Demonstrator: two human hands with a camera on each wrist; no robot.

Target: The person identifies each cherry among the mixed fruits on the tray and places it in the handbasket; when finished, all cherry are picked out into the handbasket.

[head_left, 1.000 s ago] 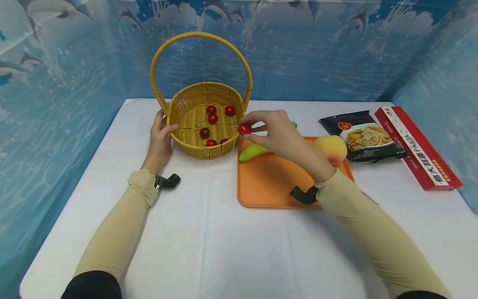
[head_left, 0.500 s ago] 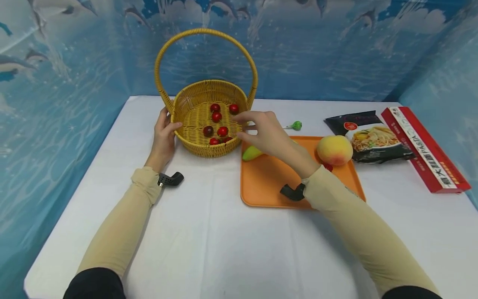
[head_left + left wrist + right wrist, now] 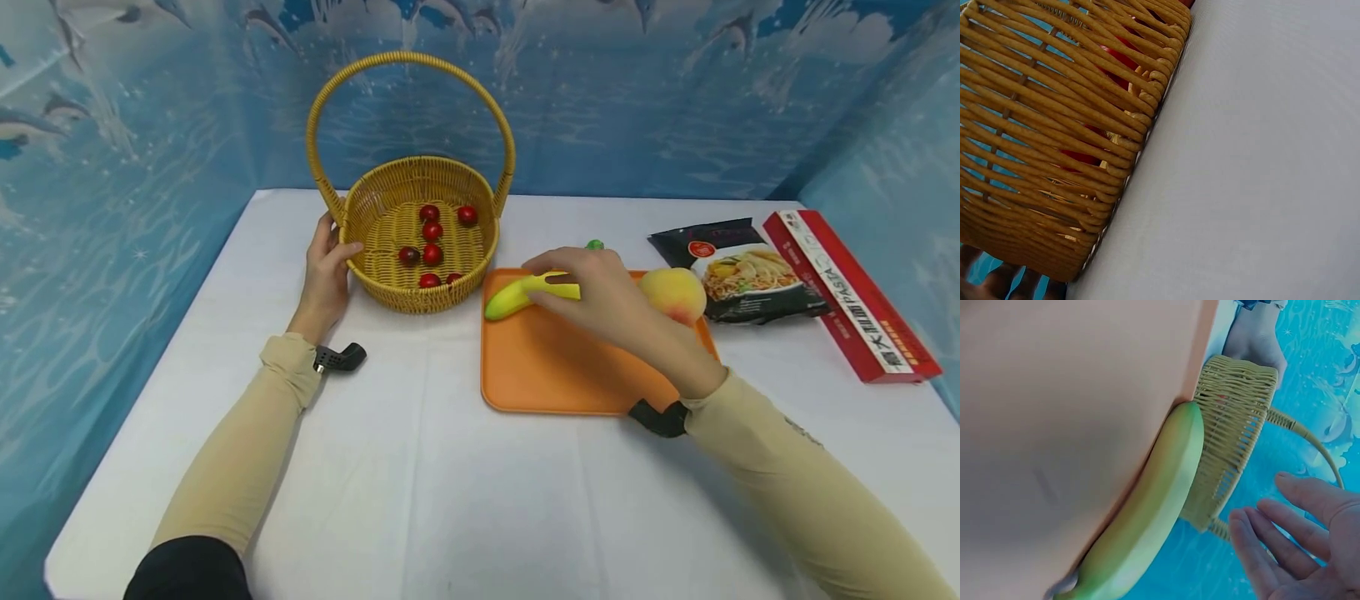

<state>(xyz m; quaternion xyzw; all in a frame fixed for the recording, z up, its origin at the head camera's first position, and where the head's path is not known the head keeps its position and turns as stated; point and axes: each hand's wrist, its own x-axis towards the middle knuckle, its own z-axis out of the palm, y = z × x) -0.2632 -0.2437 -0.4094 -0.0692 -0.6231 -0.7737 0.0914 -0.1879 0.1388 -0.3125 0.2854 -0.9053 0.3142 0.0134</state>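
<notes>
My left hand (image 3: 324, 275) holds the yellow wicker basket (image 3: 420, 301) by its left side, thumb over the rim, the other fingers outside. Several red cherries (image 3: 432, 254) lie on the basket's floor. Over the orange tray (image 3: 555, 371) hovers my right hand (image 3: 603, 296), with nothing held and thumb and fingers apart. Below its fingers is a yellow banana (image 3: 513, 298) with a green tip, lying along the tray's far edge. In the right wrist view the banana (image 3: 1154, 500) is apart from the fingers. A peach (image 3: 673, 292) sits at the tray's right, partly behind my wrist.
A black noodle packet (image 3: 742, 271) and a long red pasta box (image 3: 851, 296) lie right of the tray on the white-covered table (image 3: 420, 467). A small green thing (image 3: 595, 244) shows behind my right hand. The basket's tall handle (image 3: 408, 57) arches above it.
My right hand has let a cherry go into the basket, then moved right, back over the tray and banana. My left hand stays on the basket.
</notes>
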